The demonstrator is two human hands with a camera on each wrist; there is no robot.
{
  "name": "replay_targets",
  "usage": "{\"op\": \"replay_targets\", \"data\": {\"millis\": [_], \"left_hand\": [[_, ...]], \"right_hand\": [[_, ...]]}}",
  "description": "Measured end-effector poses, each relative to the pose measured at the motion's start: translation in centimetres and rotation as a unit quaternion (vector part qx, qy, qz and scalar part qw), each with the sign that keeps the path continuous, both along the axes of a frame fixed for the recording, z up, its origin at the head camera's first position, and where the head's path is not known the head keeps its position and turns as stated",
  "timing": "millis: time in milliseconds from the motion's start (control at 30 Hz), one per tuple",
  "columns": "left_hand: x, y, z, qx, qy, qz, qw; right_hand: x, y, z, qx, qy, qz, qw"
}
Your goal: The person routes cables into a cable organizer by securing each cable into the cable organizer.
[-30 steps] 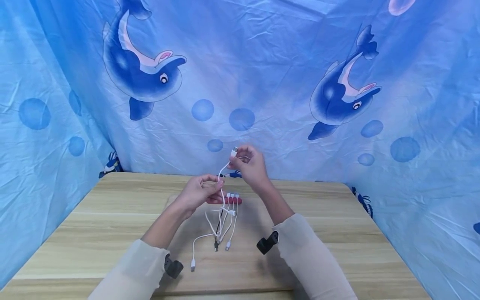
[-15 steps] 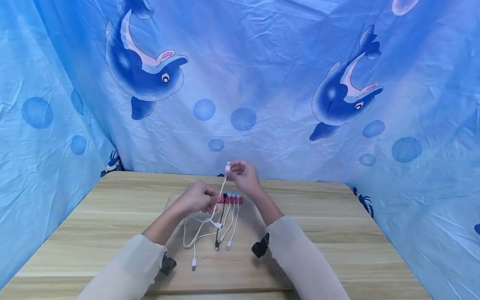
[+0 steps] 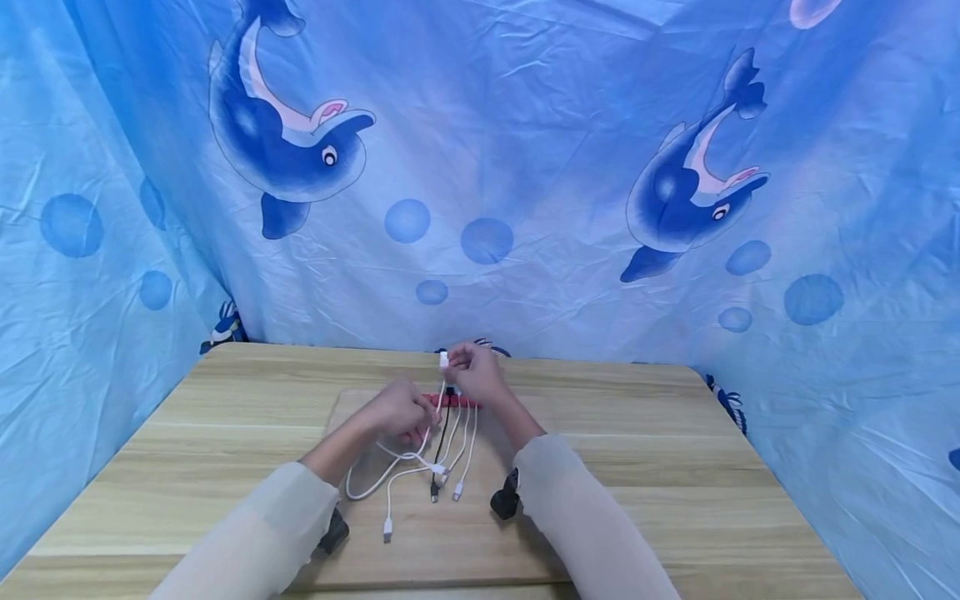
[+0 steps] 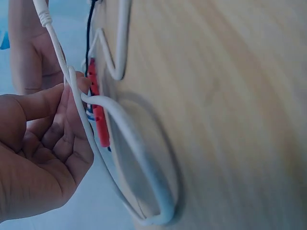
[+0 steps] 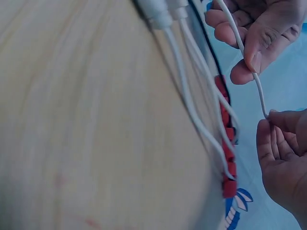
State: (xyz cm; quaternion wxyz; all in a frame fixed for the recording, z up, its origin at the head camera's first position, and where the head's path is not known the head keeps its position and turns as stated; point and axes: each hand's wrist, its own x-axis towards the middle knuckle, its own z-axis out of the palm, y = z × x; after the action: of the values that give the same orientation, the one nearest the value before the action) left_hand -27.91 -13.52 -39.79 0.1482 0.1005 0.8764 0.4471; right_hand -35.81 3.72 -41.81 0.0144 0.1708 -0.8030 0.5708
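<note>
In the head view my left hand [image 3: 402, 410] pinches a white USB cable [image 4: 57, 48] between thumb and fingertips, low over the wooden board. Higher and to the right, my right hand [image 3: 476, 375] holds the USB plug [image 3: 443, 359] at that cable's end, metal tip upward. Between the hands the cable runs fairly straight. Its slack hangs in a loop from the left hand, seen large in the left wrist view. Just behind the hands sits a red slotted cable holder [image 5: 230, 167] at the board's far edge. The right hand partly covers it in the head view.
From the holder, a black cable [image 3: 441, 446] and several white cables [image 5: 192, 105] trail across the board [image 3: 465, 550]. Their loose ends include a black plug [image 3: 434, 493] and white plugs [image 3: 387, 531]. A blue dolphin-print curtain [image 3: 525, 300] hangs behind the table [image 3: 637, 442].
Both hands have come down; the right hand has also shifted left with the USB plug, toward the holder. The slack cable has spread into a wider loop at the left.
</note>
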Motion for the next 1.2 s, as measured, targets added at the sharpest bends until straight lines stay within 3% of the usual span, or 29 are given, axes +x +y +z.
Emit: {"op": "replay_targets", "data": {"millis": [200,400,700,1000,1200], "left_hand": [[0.0,0.2,-0.2,-0.034,-0.007,-0.004,0.9994],[0.0,0.4,-0.2,-0.065,0.001,-0.011,0.9978],[-0.3,0.5,-0.1,-0.098,-0.003,-0.042,0.9943],[-0.3,0.4,-0.1,-0.097,-0.016,-0.062,0.9932],[-0.3,0.2,0.1,-0.106,-0.022,-0.078,0.9911]], "right_hand": [[-0.3,-0.2,-0.7,0.030,0.001,0.018,0.9994],[-0.4,0.1,-0.5,0.074,0.023,0.019,0.9968],[-0.9,0.3,-0.5,0.142,0.058,0.044,0.9872],[-0.4,-0.2,0.1,0.195,0.047,0.044,0.9788],[-0.4,-0.7,0.2,0.230,0.060,0.041,0.9705]]}}
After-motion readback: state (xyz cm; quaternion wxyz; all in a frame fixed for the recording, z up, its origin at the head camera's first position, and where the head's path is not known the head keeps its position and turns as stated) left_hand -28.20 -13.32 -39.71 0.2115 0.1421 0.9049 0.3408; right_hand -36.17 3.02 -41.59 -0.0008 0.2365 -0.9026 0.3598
